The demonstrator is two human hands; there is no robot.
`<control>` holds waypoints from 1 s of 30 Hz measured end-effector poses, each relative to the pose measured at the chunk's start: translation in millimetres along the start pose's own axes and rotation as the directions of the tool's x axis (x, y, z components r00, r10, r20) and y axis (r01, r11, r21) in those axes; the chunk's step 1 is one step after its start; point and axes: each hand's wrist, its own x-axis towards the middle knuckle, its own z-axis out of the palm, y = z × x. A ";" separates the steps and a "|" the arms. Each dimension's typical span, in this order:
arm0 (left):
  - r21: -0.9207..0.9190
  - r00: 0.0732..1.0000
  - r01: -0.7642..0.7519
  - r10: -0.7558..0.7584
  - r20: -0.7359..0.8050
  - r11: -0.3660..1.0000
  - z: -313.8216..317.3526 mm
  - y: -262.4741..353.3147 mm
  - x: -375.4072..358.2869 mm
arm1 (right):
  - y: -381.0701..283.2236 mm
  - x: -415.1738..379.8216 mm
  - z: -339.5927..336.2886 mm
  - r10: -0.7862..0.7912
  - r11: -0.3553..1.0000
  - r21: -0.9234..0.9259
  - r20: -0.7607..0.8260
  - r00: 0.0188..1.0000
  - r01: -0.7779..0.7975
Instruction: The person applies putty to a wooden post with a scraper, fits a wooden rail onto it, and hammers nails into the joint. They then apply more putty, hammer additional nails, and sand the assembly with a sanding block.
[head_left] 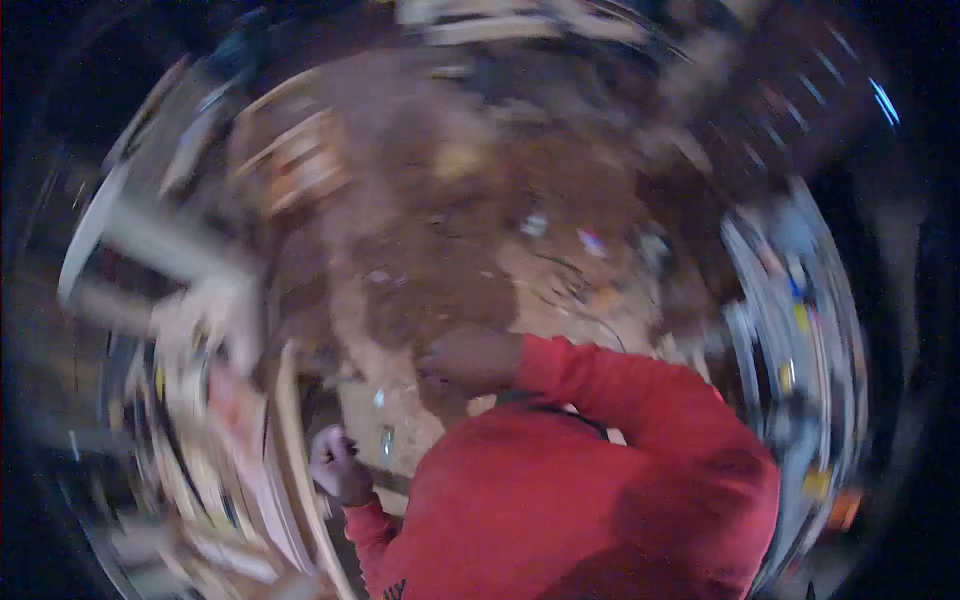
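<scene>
My left hand [337, 465], below a red sleeve, is at the lower left with its fingers curled in. Whatever it may hold cannot be made out. Close beside it runs a long pale board [293, 450], apparently wood. My right hand [468, 360] reaches across in front of my body, dark and smeared by motion. Its fingers cannot be told apart, nor can anything in them. Beneath both hands lies a brown, dusty floor [400, 430].
Several pale boards or furniture parts [190, 250] stand along the left. An orange-brown slatted wooden piece [300, 165] is farther ahead. Small scattered things and a dark cable [565, 275] lie on the floor. Crowded shelving or stacked material [815, 340] lines the right. Everything is blurred.
</scene>
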 end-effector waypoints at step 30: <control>0.362 -0.195 -0.299 -0.428 0.883 0.883 738.6 -123.8 237.8 | 170.8 -378.9 -49.3 0.918 -0.136 0.586 -0.228 -0.324 -0.799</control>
